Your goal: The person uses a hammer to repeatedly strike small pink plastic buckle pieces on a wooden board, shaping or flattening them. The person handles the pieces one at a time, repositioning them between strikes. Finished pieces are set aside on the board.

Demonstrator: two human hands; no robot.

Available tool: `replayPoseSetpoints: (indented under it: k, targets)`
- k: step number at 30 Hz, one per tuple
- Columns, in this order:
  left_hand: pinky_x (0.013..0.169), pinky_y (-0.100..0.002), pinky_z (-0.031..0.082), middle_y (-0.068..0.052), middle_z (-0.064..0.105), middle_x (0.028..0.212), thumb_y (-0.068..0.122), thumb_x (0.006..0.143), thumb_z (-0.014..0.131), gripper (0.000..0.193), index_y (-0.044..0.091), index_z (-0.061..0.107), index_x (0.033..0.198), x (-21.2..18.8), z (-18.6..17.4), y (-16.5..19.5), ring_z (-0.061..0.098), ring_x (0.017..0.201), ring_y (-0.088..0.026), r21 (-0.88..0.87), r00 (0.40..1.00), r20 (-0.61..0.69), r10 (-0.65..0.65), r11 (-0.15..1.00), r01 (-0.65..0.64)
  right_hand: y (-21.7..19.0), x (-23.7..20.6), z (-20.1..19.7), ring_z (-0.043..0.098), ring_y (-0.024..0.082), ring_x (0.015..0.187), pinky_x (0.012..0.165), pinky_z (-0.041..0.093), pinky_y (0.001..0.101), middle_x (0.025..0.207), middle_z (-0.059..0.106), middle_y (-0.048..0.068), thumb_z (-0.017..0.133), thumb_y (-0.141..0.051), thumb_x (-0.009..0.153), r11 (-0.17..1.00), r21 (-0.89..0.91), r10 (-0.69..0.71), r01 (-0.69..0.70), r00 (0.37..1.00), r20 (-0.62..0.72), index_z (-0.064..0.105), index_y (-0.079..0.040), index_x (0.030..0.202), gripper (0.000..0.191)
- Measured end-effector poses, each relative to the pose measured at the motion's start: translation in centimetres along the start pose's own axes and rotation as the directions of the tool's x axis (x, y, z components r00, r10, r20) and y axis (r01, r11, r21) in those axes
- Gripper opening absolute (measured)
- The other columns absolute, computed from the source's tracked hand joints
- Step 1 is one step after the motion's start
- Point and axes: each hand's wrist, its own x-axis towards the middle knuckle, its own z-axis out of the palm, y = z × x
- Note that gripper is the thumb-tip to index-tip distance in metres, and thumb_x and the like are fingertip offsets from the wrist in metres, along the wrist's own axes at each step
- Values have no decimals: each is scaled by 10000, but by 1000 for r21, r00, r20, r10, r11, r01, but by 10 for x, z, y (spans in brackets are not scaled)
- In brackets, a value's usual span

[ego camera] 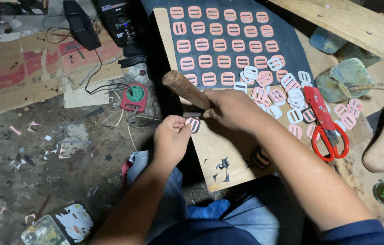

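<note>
The right hand (232,108) gripped a wooden-handled tool (185,88) while the left hand (171,136) pinched a pink buckle (193,124) on the near board (210,149); a slip risked striking fingertips.

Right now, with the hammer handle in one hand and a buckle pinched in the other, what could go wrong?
1. The left hand pinches the pink buckle right beside the right hand gripping the wooden handle; a blow could likely catch the fingers.
2. The buckle sits at the board's edge and may drop to the littered floor.
3. Loose buckles and red scissors lie close to the right forearm and could get swept off.
</note>
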Motion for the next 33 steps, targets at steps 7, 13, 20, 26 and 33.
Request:
replayPoseSetpoints:
  k: [7,13,20,26,33]
  targets:
    - [701,-248,575,-89,759,859,13,875,680,99,-34,685,961,-5,2,-1,718,748,-112,-24,996,-49,79,996,-81,-6,24,-4,694,367,947,773,519,478,958,753,109,746,-200,828,1000,-21,-17,19,996,89,685,-217,1133,312]
    - [683,-251,569,-90,763,822,19,845,688,89,-28,704,919,-6,3,0,715,721,-112,36,995,-87,45,998,-42,-8,18,-12,695,354,952,773,529,452,997,747,98,782,-193,799,998,17,65,-68,987,148,683,-245,1172,390]
    - [669,-258,569,-97,767,807,39,852,696,89,-23,714,913,-5,4,-4,715,700,-118,83,993,-101,54,996,-46,0,2,-15,685,376,938,761,521,472,958,737,130,763,-166,812,999,-48,31,-24,991,131,679,-173,1128,327]
    - [693,-274,579,-93,764,843,72,887,696,118,-15,691,967,-6,3,-7,728,734,-128,91,995,-81,54,995,-47,4,-7,-15,667,408,917,746,502,502,928,724,150,755,-213,838,998,-64,-19,22,999,47,642,-141,1090,286]
    - [703,-285,591,-113,760,853,47,874,669,97,-20,693,941,-9,3,-3,754,757,-148,181,980,-88,176,971,-159,0,3,3,644,425,918,736,492,522,912,695,166,756,-267,856,996,-12,-90,90,995,-43,604,-104,1028,282]
